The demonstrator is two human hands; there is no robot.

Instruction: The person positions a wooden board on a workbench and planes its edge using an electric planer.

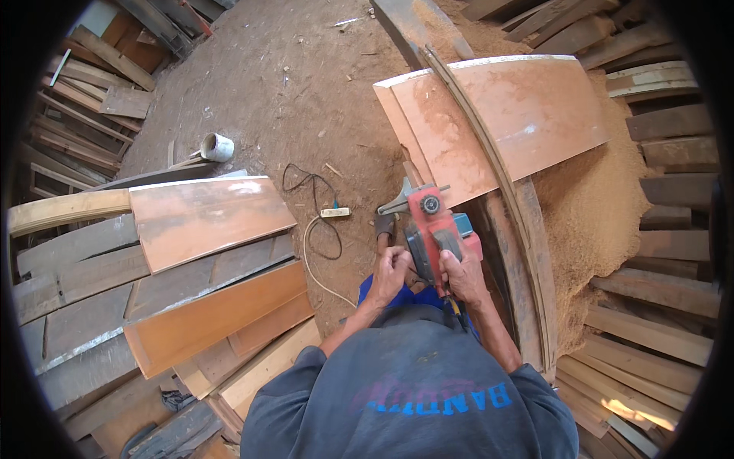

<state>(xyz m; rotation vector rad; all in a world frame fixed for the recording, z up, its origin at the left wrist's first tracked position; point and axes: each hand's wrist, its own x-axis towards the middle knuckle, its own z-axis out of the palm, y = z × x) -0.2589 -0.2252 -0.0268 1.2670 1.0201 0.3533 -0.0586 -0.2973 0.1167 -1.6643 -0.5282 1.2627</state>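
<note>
Clearly, with closed fingers, your right hand point(463, 277) grips the red electric planer point(437, 222), its long axis toward twelve o'clock. The reddish-brown panel point(535, 126) lies at one, nearer that hand; at nine, your left hand point(391, 271) has curled fingers, any hold impossible to tell.

Soft daylight, fisheye-bent edges, black rim, sunlit planks point(634, 414)

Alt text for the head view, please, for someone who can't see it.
A person holds a red power tool, probably a planer, in the right grip, the left grip close beside it. Next to it, a long wooden strip crosses an orange-brown panel near heaped sawdust, with stacked boards on both sides.
</note>
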